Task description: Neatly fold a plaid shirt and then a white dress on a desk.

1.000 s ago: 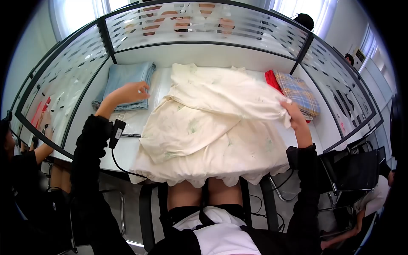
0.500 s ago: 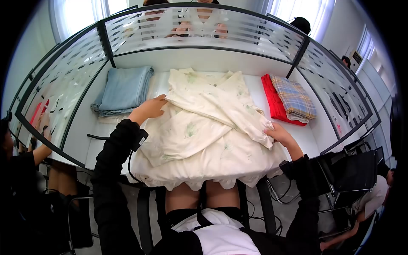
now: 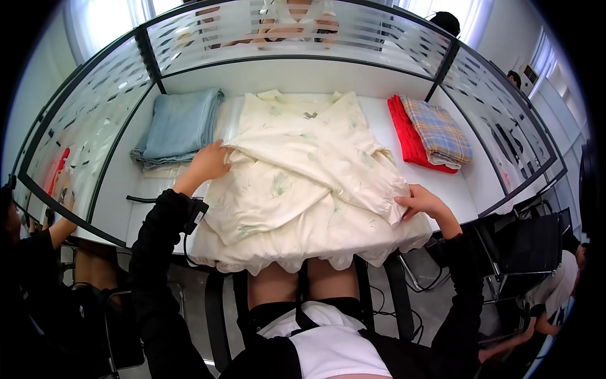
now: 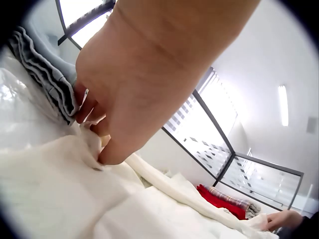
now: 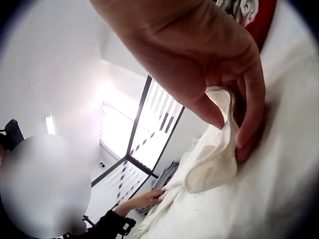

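A cream garment with faint green prints (image 3: 284, 183) lies spread on the white table, its sleeves folded across the front and its ruffled hem over the near edge. At its left side my left hand (image 3: 209, 165) pinches the fabric near the shoulder; in the left wrist view the fingers of that hand (image 4: 134, 94) close on a fold of cloth. My right hand (image 3: 424, 203) is at the lower right, by a gathered cuff (image 3: 392, 203). The right wrist view shows the cuff (image 5: 212, 172) between the thumb and fingers of my right hand (image 5: 214, 74).
Folded light blue jeans (image 3: 180, 126) lie at the back left on a clear plastic bag. A red folded cloth (image 3: 404, 142) and a plaid folded cloth (image 3: 437, 131) lie at the right. A low white partition (image 3: 303, 76) with striped panels surrounds the table. Other people sit beyond it.
My left hand came down from above the jeans to the garment's left side and took hold. My right hand moved down and left, laying the sleeve across the front.
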Motion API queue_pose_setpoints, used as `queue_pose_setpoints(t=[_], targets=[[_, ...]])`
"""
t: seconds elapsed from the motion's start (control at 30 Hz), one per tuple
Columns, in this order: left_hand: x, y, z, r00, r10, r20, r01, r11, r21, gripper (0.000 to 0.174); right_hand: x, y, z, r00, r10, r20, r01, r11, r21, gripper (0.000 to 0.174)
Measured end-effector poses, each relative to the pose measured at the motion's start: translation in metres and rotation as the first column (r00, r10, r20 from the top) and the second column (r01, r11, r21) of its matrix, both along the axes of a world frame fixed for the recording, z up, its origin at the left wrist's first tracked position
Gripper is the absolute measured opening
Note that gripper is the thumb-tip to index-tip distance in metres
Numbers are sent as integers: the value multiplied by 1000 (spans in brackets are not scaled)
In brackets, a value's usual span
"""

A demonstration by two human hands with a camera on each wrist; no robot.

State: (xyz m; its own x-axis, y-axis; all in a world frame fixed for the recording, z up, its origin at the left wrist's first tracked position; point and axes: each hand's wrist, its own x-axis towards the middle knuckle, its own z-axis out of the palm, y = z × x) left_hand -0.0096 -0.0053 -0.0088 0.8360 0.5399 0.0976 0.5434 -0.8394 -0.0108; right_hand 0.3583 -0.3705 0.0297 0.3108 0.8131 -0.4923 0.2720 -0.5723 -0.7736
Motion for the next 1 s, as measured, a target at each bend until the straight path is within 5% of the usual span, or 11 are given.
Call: queue_pose_setpoints(t=[0.13,0.17,0.27,0.33,0.4,0.6,0.67,0.77,1.0], targets=[[16,-6,39,981,120,-154,-150,967,-208,50,4,2,-6,992,20,123,-20,1000,2,35],[17,-15,47,989,131,-69,-144,960,-241,49,6,2,-6,994,32,106,-30,999,-20,35],[18,-11,30,958,-178,225,194,980,-52,48,3,1,-4,996,41,78,-35,997,-75,32],[19,-12,17,946,-280,166,303,943,-136,56,-1,1,4,998,40,42,-33,987,-157,32],[12,-8,0,963,-271,-5,269,957,-111,58,2,-3,4,995,84,57,-73,982,-177,37],[8,-11,3,959,-268,91,280,941,-188,52,29,-13,7,966,16,-257,-34,997,-63,45],[8,-12,5,963,-260,71,269,947,-174,52,33,-13,7,989,15,-147,-33,992,-124,47],[8,-12,8,962,-263,75,272,946,-173,51,19,-15,11,957,76,280,10,956,-293,50],[-2,-34,26,975,-222,6,221,966,-135,55,31,-12,0,937,-80,341,19,984,178,31]])
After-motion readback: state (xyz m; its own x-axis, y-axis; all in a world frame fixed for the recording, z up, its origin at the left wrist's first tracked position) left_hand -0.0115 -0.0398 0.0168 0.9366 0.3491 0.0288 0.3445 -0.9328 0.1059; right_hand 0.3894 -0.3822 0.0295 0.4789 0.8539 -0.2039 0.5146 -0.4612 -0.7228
